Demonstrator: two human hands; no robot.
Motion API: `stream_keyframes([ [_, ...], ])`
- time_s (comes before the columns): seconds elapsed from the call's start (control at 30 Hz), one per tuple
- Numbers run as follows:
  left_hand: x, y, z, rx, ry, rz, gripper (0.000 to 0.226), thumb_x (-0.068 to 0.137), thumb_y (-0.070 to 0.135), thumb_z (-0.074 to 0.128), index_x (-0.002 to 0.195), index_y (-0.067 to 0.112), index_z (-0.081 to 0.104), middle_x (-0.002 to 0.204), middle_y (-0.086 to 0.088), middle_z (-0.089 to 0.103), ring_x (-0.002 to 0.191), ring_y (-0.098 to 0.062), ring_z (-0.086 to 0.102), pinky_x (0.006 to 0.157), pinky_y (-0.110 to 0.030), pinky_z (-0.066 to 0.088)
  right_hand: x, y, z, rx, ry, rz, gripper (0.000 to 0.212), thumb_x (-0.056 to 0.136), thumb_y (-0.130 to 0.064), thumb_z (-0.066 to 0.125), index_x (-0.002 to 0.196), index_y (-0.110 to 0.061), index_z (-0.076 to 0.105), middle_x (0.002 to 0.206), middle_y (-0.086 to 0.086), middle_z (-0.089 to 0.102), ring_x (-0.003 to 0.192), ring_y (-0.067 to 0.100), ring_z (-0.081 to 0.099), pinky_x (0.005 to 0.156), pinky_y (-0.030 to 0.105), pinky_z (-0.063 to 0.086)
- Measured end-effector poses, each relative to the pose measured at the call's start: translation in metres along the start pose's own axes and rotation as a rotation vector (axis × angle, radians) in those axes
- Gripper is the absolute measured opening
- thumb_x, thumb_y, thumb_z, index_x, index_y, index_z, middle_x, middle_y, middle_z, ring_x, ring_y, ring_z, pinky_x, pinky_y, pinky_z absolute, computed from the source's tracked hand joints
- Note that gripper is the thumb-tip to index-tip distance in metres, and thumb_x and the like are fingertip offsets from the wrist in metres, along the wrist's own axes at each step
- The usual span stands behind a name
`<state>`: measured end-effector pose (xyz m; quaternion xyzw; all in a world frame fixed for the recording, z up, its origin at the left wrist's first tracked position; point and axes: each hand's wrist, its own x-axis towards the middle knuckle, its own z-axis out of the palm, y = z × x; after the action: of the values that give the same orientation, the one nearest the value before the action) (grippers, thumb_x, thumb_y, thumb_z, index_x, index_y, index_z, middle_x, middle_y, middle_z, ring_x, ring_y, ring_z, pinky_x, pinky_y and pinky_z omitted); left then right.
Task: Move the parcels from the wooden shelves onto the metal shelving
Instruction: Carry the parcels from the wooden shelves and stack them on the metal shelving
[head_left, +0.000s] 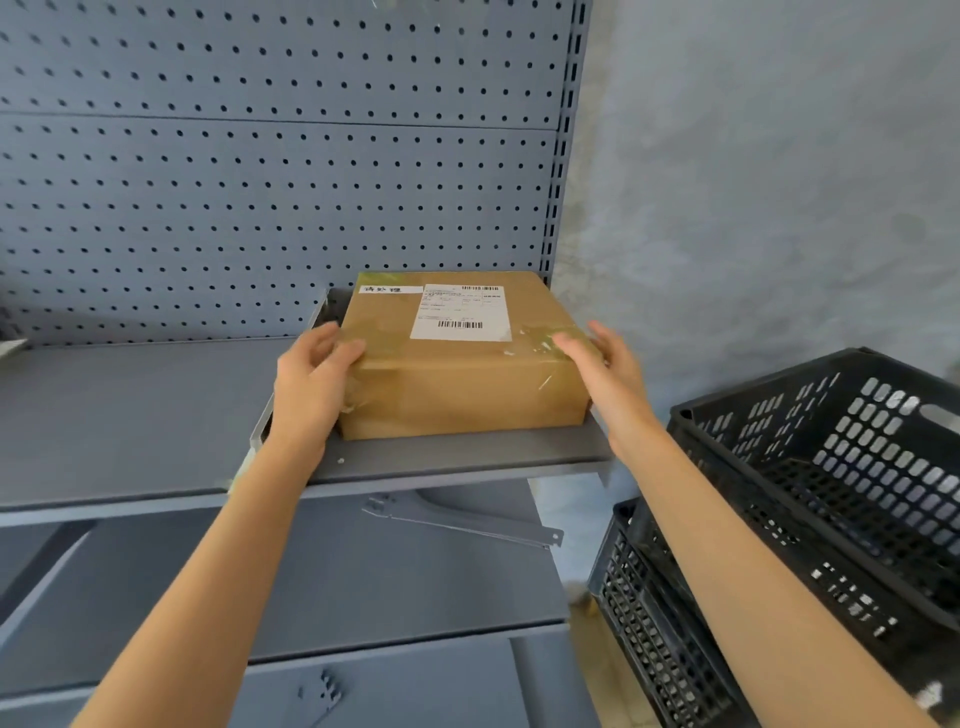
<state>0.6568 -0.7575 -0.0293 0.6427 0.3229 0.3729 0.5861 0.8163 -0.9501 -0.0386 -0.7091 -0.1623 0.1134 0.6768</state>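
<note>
A flat brown cardboard parcel (457, 364) with a white shipping label and clear tape rests on the right end of a grey metal shelf (467, 460). My left hand (311, 376) presses against the parcel's near left corner, fingers curled over its top edge. At the parcel's right edge, my right hand (605, 366) has its fingers spread and only lightly touches or hovers beside it. The wooden shelves are out of view.
Grey pegboard (270, 171) backs the metal shelving, and lower shelves with a bracket (462, 522) sit underneath. Two stacked black plastic crates (810, 509) stand to the right, close to my right forearm. A grey wall lies behind them.
</note>
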Motion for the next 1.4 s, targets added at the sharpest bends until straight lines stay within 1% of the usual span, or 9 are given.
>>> stream_keyframes([
  [0.07,-0.018,0.005,-0.004,0.177,0.014,0.152,0.047,0.089,0.028,0.062,0.134,0.02,0.05,0.132,0.0,0.056,0.118,-0.017,0.053,0.101,-0.036,0.043,-0.017,-0.003,-0.001,-0.116,0.057,-0.147,0.063,0.088,-0.04,0.064,0.143,-0.026,0.037,0.143,-0.007,0.039,0.13,0.008,0.037,0.101,0.025,0.032],
  [0.13,-0.04,0.007,-0.008,0.414,0.021,0.34,0.051,0.087,0.033,0.062,0.135,0.023,0.049,0.133,0.002,0.054,0.121,-0.017,0.049,0.1,-0.038,0.041,-0.038,-0.005,-0.001,-0.263,0.099,-0.297,0.06,0.088,-0.038,0.064,0.141,-0.026,0.039,0.141,-0.008,0.04,0.132,0.008,0.034,0.102,0.024,0.029],
  [0.2,-0.064,0.008,-0.012,0.687,0.065,0.53,0.047,0.088,0.028,0.061,0.133,0.019,0.052,0.129,-0.004,0.056,0.115,-0.025,0.051,0.092,-0.042,0.042,-0.061,-0.004,0.0,-0.442,0.13,-0.447,0.055,0.088,-0.036,0.063,0.138,-0.023,0.043,0.135,-0.003,0.044,0.128,0.013,0.036,0.102,0.026,0.03],
  [0.27,-0.085,0.002,-0.018,0.891,0.105,0.687,0.038,0.088,0.023,0.06,0.125,0.012,0.058,0.119,-0.01,0.061,0.103,-0.034,0.055,0.082,-0.043,0.042,-0.084,0.002,0.003,-0.646,0.12,-0.561,0.051,0.088,-0.034,0.062,0.135,-0.019,0.048,0.132,0.004,0.047,0.124,0.022,0.04,0.102,0.034,0.035],
  [0.37,-0.117,-0.016,-0.035,1.113,0.117,0.776,0.034,0.084,0.026,0.056,0.11,0.006,0.066,0.102,-0.013,0.067,0.084,-0.038,0.06,0.071,-0.042,0.045,-0.115,0.021,0.009,-0.927,0.074,-0.67,0.048,0.088,-0.031,0.063,0.13,-0.011,0.054,0.131,0.013,0.051,0.121,0.033,0.045,0.1,0.044,0.036],
  [0.57,-0.18,-0.046,-0.097,1.258,0.2,0.616,0.03,0.083,0.025,0.059,0.105,0.006,0.069,0.093,-0.015,0.068,0.08,-0.038,0.061,0.072,-0.044,0.046,-0.175,0.052,0.033,-1.099,0.022,-0.761,0.035,0.079,-0.025,0.068,0.106,-0.004,0.066,0.107,0.019,0.061,0.097,0.041,0.057,0.086,0.048,0.044],
  [0.73,-0.22,-0.051,-0.164,1.237,0.3,0.458,0.026,0.085,0.019,0.067,0.108,0.008,0.068,0.099,-0.014,0.069,0.086,-0.038,0.061,0.075,-0.045,0.045,-0.221,0.044,0.086,-1.065,-0.106,-0.876,0.033,0.079,-0.028,0.067,0.102,-0.004,0.066,0.1,0.016,0.061,0.091,0.039,0.056,0.084,0.046,0.043],
  [1.03,-0.278,-0.059,-0.308,1.248,0.528,0.238,0.025,0.084,0.019,0.068,0.106,0.01,0.069,0.102,-0.013,0.069,0.087,-0.038,0.062,0.075,-0.045,0.046,-0.329,0.034,0.224,-0.798,-0.388,-0.947,0.036,0.08,-0.025,0.072,0.11,-0.007,0.064,0.107,0.013,0.061,0.097,0.035,0.055,0.083,0.043,0.043],
  [1.4,-0.365,-0.058,-0.566,1.354,0.787,0.023,0.028,0.088,0.027,0.064,0.112,0.014,0.067,0.107,-0.009,0.068,0.096,-0.034,0.061,0.083,-0.043,0.044,-0.522,0.024,0.432,-0.491,-0.641,-1.086,0.035,0.083,-0.032,0.06,0.109,-0.008,0.065,0.105,0.008,0.064,0.097,0.029,0.055,0.082,0.038,0.043],
])
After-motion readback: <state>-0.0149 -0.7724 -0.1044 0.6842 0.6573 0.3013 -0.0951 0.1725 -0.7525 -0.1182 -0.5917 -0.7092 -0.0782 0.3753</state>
